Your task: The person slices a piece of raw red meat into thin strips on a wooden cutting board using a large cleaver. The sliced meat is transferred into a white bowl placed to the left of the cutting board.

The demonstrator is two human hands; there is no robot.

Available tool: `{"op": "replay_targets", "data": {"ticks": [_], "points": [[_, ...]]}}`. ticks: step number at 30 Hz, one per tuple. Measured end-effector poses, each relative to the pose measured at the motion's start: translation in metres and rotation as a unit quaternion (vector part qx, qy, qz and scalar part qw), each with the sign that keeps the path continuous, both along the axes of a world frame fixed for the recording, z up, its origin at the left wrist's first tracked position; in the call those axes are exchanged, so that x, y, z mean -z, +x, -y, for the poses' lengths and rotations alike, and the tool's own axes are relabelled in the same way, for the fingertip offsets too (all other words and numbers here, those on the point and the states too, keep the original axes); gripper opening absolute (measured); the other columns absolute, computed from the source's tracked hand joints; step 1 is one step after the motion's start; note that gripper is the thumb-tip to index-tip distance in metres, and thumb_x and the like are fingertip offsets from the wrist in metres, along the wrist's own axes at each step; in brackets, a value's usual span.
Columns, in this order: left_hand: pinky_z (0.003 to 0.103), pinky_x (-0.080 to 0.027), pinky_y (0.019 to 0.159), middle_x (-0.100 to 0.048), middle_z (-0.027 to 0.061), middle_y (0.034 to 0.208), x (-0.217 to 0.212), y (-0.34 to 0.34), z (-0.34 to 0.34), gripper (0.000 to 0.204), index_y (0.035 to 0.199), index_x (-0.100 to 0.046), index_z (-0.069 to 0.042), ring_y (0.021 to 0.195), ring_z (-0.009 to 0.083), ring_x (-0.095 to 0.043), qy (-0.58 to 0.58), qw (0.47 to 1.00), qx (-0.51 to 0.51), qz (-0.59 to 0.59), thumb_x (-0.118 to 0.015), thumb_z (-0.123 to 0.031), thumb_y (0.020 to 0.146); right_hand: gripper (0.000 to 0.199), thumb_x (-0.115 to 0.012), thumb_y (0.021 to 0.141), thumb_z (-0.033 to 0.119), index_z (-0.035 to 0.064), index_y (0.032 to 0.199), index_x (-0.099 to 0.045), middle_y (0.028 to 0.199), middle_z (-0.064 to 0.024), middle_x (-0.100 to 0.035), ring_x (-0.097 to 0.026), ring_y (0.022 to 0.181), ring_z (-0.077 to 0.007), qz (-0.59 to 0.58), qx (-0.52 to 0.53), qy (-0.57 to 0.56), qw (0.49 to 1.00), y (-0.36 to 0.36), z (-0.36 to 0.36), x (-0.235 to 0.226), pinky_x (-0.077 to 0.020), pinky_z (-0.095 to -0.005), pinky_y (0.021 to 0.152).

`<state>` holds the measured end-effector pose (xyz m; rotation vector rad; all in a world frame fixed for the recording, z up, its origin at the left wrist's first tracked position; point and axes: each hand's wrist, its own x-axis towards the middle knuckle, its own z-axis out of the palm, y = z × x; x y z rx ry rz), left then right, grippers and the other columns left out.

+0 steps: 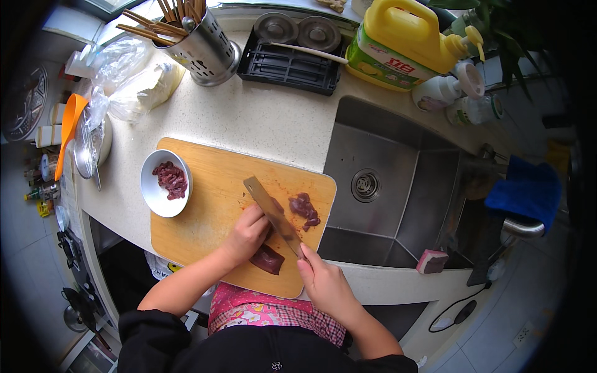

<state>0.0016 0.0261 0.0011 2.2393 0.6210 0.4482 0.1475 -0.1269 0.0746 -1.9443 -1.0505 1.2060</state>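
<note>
A wooden cutting board (205, 230) lies on the counter in front of me. My right hand (326, 283) is closed round the handle of a kitchen knife (273, 208), whose broad blade slants across the board to the far left. Left of the blade, my left hand (247, 235) has its fingers curled and pressed on dark red raw meat, partly hidden beneath them. A larger block of the dark red meat (267, 260) lies just below those fingers. Cut pieces (305, 210) sit right of the blade. A white bowl (148, 186) on the board's left holds more sliced meat (171, 180).
A steel sink (392, 180) adjoins the board's right side, with a pink-and-white sponge (432, 262) on its near edge. Behind stand a chopstick holder (208, 53), a black rack (289, 65) and a yellow jug (398, 46). Plastic bags (134, 87) and an orange spatula (71, 121) are at left.
</note>
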Motion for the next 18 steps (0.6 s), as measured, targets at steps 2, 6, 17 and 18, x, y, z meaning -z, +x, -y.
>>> {"op": "replay_targets", "data": {"ticks": [2, 6, 17, 18], "points": [[0.041, -0.050, 0.083, -0.059, 0.0173, 0.099, -0.002, 0.002, -0.002, 0.024, 0.090, -0.062, 0.005, 0.096, 0.0363, -0.059, 0.016, 1.000, 0.011, -0.009, -0.062, 0.007, 0.066, 0.040, -0.055, 0.095, 0.024, -0.0039, 0.123, -0.053, 0.079, -0.0262, -0.065, -0.065, 0.072, -0.0422, 0.005, -0.003, 0.007, 1.000, 0.001, -0.013, 0.005, -0.0533, -0.0473, 0.062], [0.041, -0.050, 0.083, -0.059, 0.0172, 0.098, 0.005, -0.001, 0.000, 0.021, 0.087, -0.062, 0.005, 0.095, 0.0361, -0.060, 0.011, 1.000, -0.005, -0.012, -0.062, 0.006, 0.066, 0.037, -0.051, 0.097, 0.022, -0.0035, 0.124, -0.052, 0.095, -0.0272, -0.064, -0.064, 0.086, -0.0426, -0.023, -0.025, -0.066, 0.997, 0.005, -0.044, -0.002, -0.0525, -0.0442, 0.073], [0.039, -0.051, 0.083, -0.060, 0.0171, 0.106, 0.007, -0.005, -0.002, 0.028, 0.094, -0.062, 0.004, 0.098, 0.0348, -0.059, 0.077, 0.997, 0.015, 0.000, -0.063, 0.000, 0.067, 0.038, -0.050, 0.097, 0.027, -0.0006, 0.123, -0.054, 0.080, -0.0279, -0.064, -0.064, 0.076, -0.0448, -0.014, 0.012, -0.009, 1.000, -0.008, -0.037, 0.012, -0.0518, -0.0502, 0.067], [0.039, -0.051, 0.084, -0.060, 0.0168, 0.106, 0.005, -0.003, -0.004, 0.028, 0.095, -0.062, 0.004, 0.098, 0.0346, -0.059, 0.080, 0.996, 0.024, 0.000, -0.063, 0.000, 0.067, 0.038, -0.049, 0.097, 0.027, -0.0007, 0.123, -0.054, 0.080, -0.0280, -0.064, -0.064, 0.077, -0.0451, 0.004, 0.004, -0.002, 1.000, -0.005, -0.053, 0.012, -0.0516, -0.0506, 0.067]]}}
